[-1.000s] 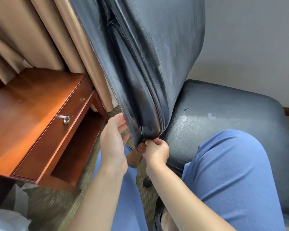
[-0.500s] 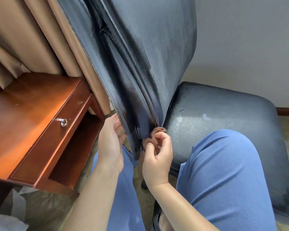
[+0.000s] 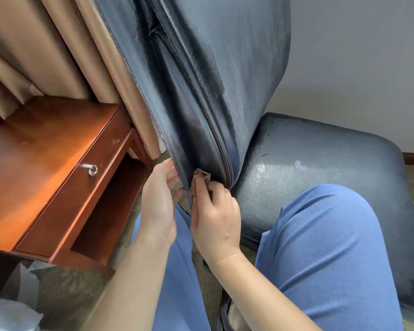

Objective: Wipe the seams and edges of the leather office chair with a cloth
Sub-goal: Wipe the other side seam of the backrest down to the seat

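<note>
The dark leather chair's backrest (image 3: 215, 80) rises through the middle of the view, its side edge and piped seam facing me; the worn seat (image 3: 316, 168) lies to the right. My right hand (image 3: 215, 218) pinches a small brown cloth (image 3: 201, 175) and presses it against the lowest part of the backrest's side edge. My left hand (image 3: 159, 201) sits just left of that edge, fingertips touching the back panel's rim. Most of the cloth is hidden under my fingers.
A reddish wooden side table (image 3: 46, 168) with a drawer and ring pull (image 3: 92, 169) stands at the left. Beige curtains (image 3: 46, 48) hang behind it. My blue-trousered knee (image 3: 328, 247) rests on the seat. Crumpled white plastic (image 3: 7, 314) lies bottom left on the carpet.
My right hand has shifted the cloth from the seam near the seat leftward onto the backrest's side edge. My left hand has stayed beside the edge.
</note>
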